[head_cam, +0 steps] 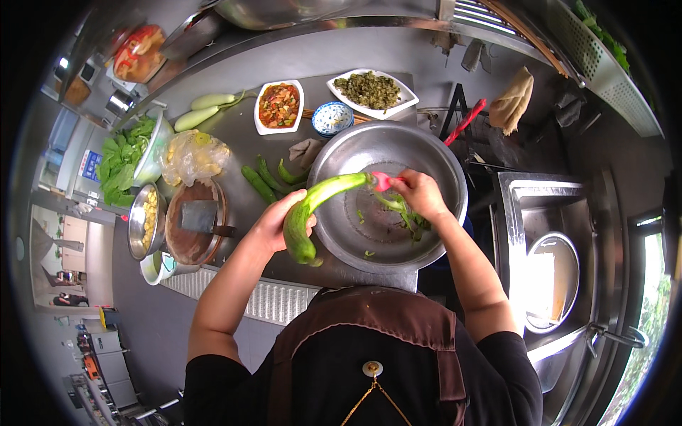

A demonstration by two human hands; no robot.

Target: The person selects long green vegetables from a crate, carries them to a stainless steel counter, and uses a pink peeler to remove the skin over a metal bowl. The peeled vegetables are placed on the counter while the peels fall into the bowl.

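My left hand [279, 221] grips a long, curved green luffa gourd [301, 229] near its thicker end. Pale, peeled flesh runs along its upper side. In my right hand [421, 197] is a red-handled peeler [382, 181], its head against the gourd's far tip. Below both lies a wide stainless steel basin [351, 250], with green peel strips [407, 218] inside it, some just under my right hand. Several unpeeled green gourds [259, 183] rest on the steel counter left of the basin, beside a crumpled grey cloth [305, 153].
A cleaver [198, 216] lies on a round chopping board [178, 239]. Nearby are a bowl of yellow pieces [150, 218], a plastic bag [194, 154] and leafy greens [125, 154]. Filled dishes [278, 106] [367, 90] and patterned bowls [331, 118] stand behind. A sink [543, 213] is at right.
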